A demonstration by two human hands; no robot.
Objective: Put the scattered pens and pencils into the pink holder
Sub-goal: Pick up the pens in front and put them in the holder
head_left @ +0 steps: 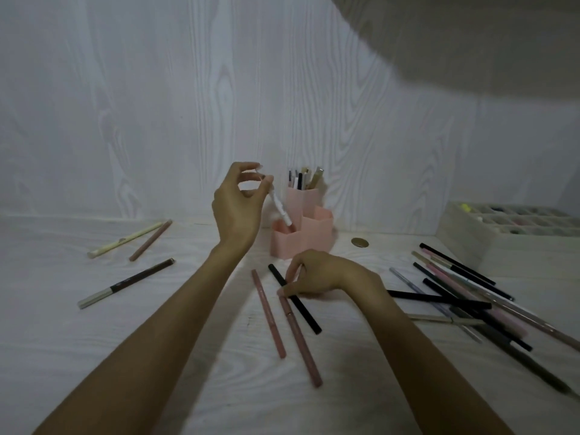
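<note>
Holding a white pen (280,208) at centre frame, the left hand (236,208) is pinching its top end between thumb and fingertips; the pen is hanging tilted below the grip, lower tip sitting just inside the front-left compartment of the pink holder (299,229). Holder is standing right of that hand, against the back wall, with several pens already upright in its tall rear compartment. Right hand (317,274) is lying low on the white table (157,356), just below the holder, fingertips closing on the upper ends of a black pen (295,298) and a pink pencil (301,337); can't tell which one is actually gripped. Both are running down-right from the fingers, flat on the table. Another pink pencil (268,312) is lying just left of them, untouched. Three more pens are sitting at left of frame, and a loose pile (470,302) is lying at right, well apart from both hands.
</note>
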